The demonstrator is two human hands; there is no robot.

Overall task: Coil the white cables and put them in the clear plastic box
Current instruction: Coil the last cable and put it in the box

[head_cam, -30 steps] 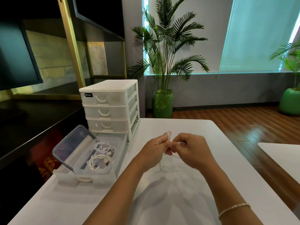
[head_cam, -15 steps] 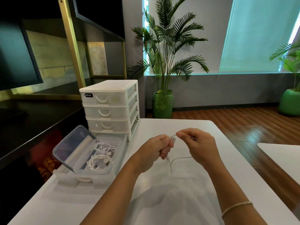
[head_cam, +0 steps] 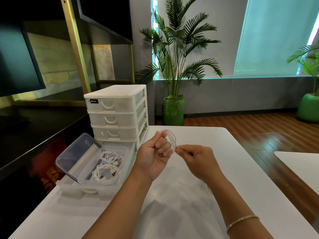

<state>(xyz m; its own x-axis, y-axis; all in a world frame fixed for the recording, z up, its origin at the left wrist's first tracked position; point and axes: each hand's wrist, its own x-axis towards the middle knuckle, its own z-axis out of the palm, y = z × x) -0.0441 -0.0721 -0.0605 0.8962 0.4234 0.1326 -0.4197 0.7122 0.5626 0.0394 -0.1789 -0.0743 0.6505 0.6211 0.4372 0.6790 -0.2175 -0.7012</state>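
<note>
A: Left edge of the table (head_cam: 233, 169) first. What is parked there?

B: The clear plastic box (head_cam: 110, 181), set inside a pulled-out drawer (head_cam: 86, 191) of the white drawer unit (head_cam: 115, 107) near the far-left corner. Its lid (head_cam: 77, 156) is propped up on the left, so the mouth is left clear toward the hands. Two coiled cables (head_cam: 106, 167) are already laid inside.

A: And the cable being worked?

B: The white cable (head_cam: 171, 138) is held above the table's middle, just right of the box. Its loops are gathered in the left hand (head_cam: 153, 154), fingers curled round the bundle with the thumb on top; loops stand out past the knuckles. Likely held that way so the coil cannot spring apart.

A: Right hand?

B: The right hand (head_cam: 198, 159) is pinching the free end between thumb and fingertips, just beside the coil. Tension appears to be kept on the tail for the last wraps.

A: Remaining work?

B: Judged: the tail to be wrapped or tucked, then the coil to be dropped into the box. No other loose cable is seen on the table.
</note>
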